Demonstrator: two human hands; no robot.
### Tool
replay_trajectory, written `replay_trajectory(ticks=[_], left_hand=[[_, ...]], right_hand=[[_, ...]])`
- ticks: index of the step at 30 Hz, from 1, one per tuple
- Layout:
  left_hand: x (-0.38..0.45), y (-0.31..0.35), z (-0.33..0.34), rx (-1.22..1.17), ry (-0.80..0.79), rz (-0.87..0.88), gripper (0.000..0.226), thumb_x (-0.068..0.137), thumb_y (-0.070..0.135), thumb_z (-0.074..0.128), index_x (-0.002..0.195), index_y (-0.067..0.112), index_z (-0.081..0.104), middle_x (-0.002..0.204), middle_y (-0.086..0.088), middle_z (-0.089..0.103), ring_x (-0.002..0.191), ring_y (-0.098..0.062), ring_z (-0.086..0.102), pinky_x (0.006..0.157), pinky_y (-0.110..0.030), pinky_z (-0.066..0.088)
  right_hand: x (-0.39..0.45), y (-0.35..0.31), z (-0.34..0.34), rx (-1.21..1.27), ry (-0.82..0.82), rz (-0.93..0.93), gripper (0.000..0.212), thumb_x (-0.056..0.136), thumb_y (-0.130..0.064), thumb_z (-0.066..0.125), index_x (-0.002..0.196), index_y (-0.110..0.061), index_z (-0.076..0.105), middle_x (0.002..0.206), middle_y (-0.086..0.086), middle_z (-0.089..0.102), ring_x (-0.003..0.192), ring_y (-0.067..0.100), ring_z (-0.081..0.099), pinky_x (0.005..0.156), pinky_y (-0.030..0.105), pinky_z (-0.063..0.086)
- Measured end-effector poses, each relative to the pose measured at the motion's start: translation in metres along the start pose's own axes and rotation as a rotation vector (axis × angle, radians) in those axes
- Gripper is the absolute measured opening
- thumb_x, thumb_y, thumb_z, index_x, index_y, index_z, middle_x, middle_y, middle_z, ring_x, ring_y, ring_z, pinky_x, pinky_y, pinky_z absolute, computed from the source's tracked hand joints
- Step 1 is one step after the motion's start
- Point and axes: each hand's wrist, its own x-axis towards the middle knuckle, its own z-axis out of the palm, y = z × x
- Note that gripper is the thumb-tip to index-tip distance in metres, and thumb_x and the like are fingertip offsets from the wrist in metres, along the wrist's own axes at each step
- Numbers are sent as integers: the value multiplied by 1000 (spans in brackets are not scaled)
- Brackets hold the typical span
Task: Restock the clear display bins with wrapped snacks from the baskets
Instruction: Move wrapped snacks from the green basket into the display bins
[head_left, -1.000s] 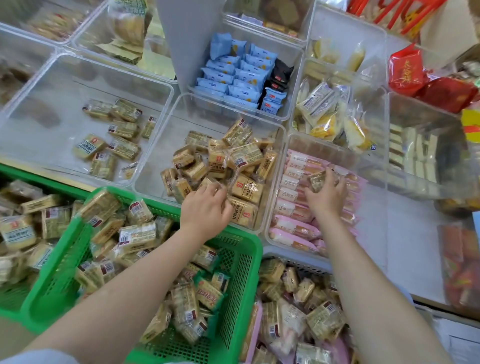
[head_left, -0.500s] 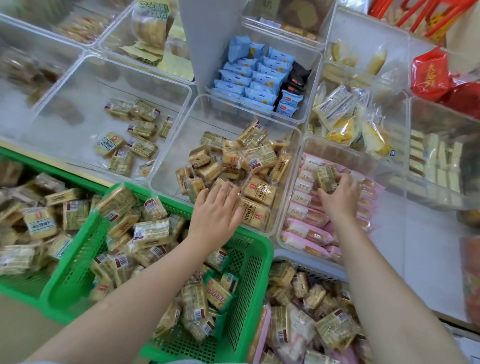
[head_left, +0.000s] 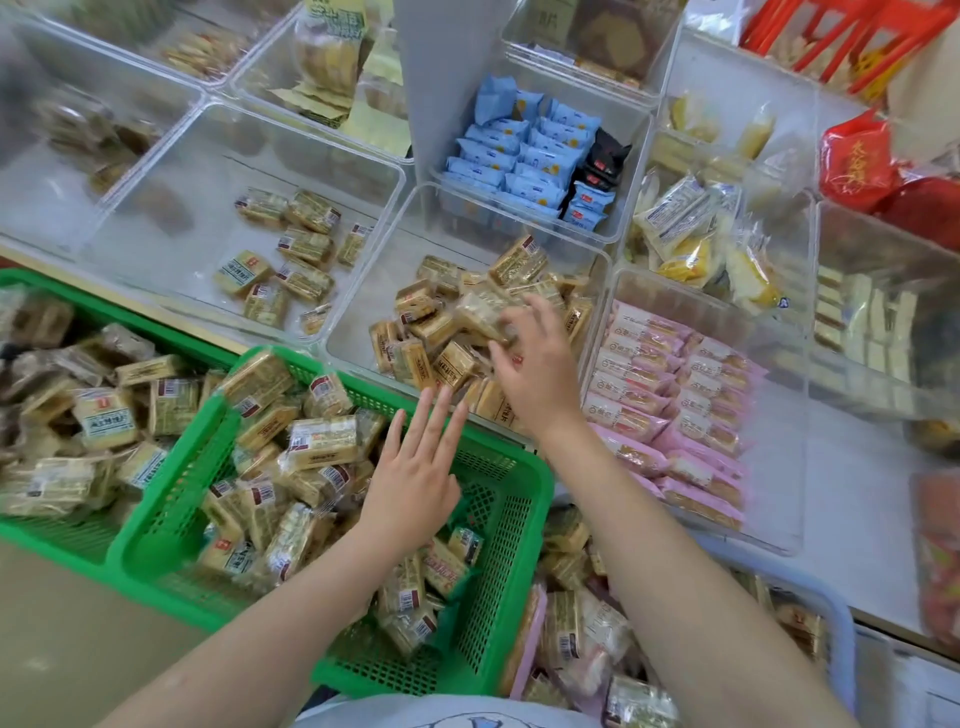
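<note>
Above the middle clear bin (head_left: 363, 291) at the centre of the frame, the right hand (head_left: 535, 374) pinches a pale wrapped snack (head_left: 480, 314) in its fingertips, over the heap of tan wrapped bars already lying there. Lower and to the left, the left hand (head_left: 415, 483) hovers flat with straight fingers, holding nothing, over the green basket (head_left: 498, 571), which is full of similar wrapped snacks. Pink packets (head_left: 670, 384) fill the bin to the right.

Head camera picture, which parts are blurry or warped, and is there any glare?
Head view: the right hand and the wrapped snack it holds are motion-smeared; the left hand is sharper; the frame's corners are soft; wide-angle bending curves the clear bin edges; soft reflections haze the bin walls.
</note>
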Motion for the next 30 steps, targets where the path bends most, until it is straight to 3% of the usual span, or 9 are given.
replay_trajectory(ticks=[2,6,9,11,14,16,20,25,30], left_hand=[[0,0,-5,0,-21,-3,87,90,29,49,160,10,0,167,-13,-6,154,-31,-8,123,-54,14],[-1,-3,-14,-27,-91,13,87,95,31,43,158,16,-15,165,-7,-22,151,-25,-24,124,-51,-3],[-2,1,-24,-60,-140,12,87,97,34,43,157,17,-19,163,-6,-26,149,-25,-28,124,-50,-4],[-3,8,-32,-105,-160,-17,85,98,34,44,158,15,-14,165,-8,-22,151,-27,-23,125,-50,5],[-6,28,-45,-247,-118,-33,68,100,33,47,158,11,20,167,-14,5,152,-34,14,117,-47,31],[-12,47,-50,-416,-151,16,51,101,30,47,149,15,43,159,-11,33,128,-31,52,100,-43,47],[-25,85,-50,-519,-347,163,41,102,31,47,142,25,52,140,2,54,116,-19,59,90,-38,53],[-42,102,-48,-401,-438,217,39,102,33,49,141,26,53,140,3,56,120,-17,58,93,-33,51],[-74,97,-47,-435,-503,92,37,102,31,48,138,26,55,134,3,59,111,-14,59,89,-31,53]], right_hand=[[2,-7,18,-91,-140,-29,26,97,-18,59,121,-9,63,151,15,43,140,32,42,113,44,41],[-7,-13,11,-91,-506,146,42,106,-29,47,147,-21,50,159,5,37,146,25,34,116,43,33],[-30,-19,-29,-28,-438,173,35,106,-27,43,136,-21,62,133,-1,64,119,16,58,95,34,47],[-58,-15,-56,20,-333,227,29,104,-26,46,123,-22,68,110,-4,70,92,10,62,77,32,50],[-116,4,-85,43,-228,375,24,103,-23,49,110,-18,71,100,-1,70,82,16,61,73,36,49],[-161,17,-96,57,-187,517,22,103,-21,49,106,-14,70,103,1,71,81,18,62,75,35,50],[-239,45,-82,-47,-344,731,23,100,-21,54,118,-18,68,110,0,69,98,21,65,73,30,45],[-285,61,-39,-116,-733,639,70,88,-14,68,152,-23,41,149,8,47,132,27,49,108,32,41],[-288,66,-21,-257,-760,422,68,88,-5,61,148,-32,43,144,13,44,113,29,60,95,40,52]])
